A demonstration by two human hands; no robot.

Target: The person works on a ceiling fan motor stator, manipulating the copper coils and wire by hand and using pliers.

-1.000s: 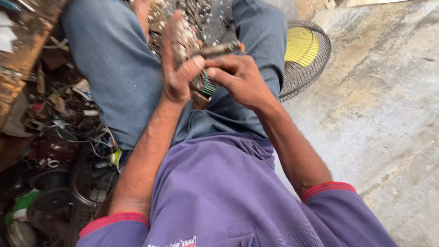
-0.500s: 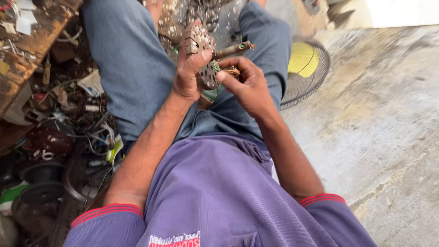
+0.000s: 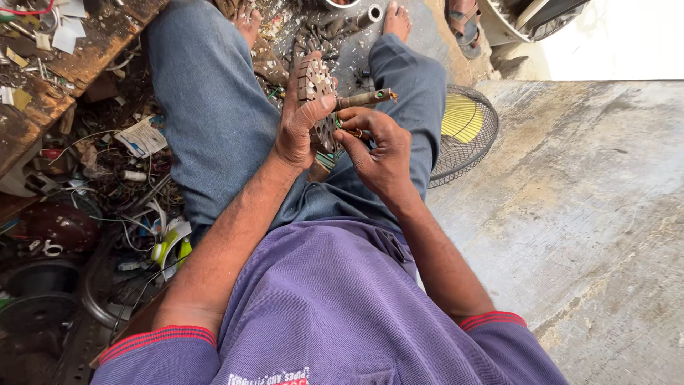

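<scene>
Holding the motor core (image 3: 313, 96) upright over our lap, left hand (image 3: 299, 125) clamped around it for steadiness; right hand (image 3: 377, 146) fingers pinch the rod (image 3: 363, 98) against its edge.

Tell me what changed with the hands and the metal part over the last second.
The view tilted forward, so both bare feet and more floor clutter now show. The left hand shifted its grip so the round slotted metal part stands more upright, thumb across it. The right hand stayed at the part's lower edge. The rod still sticks out to the right, the fan guard unmoved.
</scene>
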